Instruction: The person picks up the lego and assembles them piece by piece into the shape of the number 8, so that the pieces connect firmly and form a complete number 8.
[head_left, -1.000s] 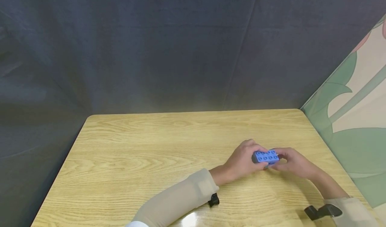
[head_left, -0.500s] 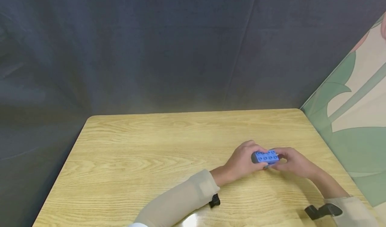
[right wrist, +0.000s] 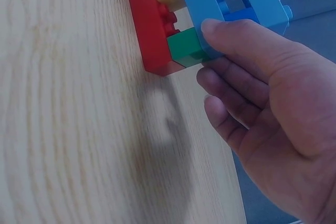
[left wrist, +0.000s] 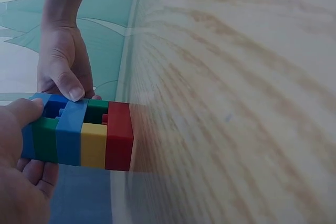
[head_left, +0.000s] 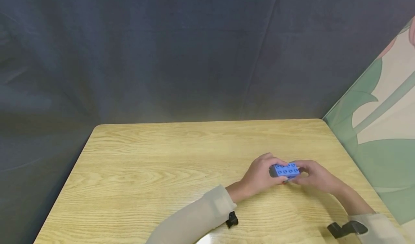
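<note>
The block stack [head_left: 285,170] is a small build of plastic bricks: a blue studded brick on top, and below it green, yellow and red bricks with open gaps between them, as the 2 wrist views show. It is on the right part of the counter [head_left: 155,172], low over the wood; I cannot tell if its red end touches the surface or only hangs just above it.

I judge the stack light and stiff, with smooth sides that can slip a little under the skin. It is not fragile like glass, but the bricks hold only by their studs, so a twist or a pull at one end can split the layers. The safest hold is on the 2 short ends or across the long sides, pressing the layers together.

The left hand [head_left: 259,175] grips the left end, its thumb on the blue top edge and its fingers [left wrist: 31,174] curled under. The right hand [head_left: 312,177] pinches the other end with the thumb on the blue brick and the fingers [right wrist: 231,95] bent beneath.

Compared with 1 second ago, almost nothing differs: both hands keep the same grip and the stack sits at nearly the same place, only a trace lower in the head view.
</note>
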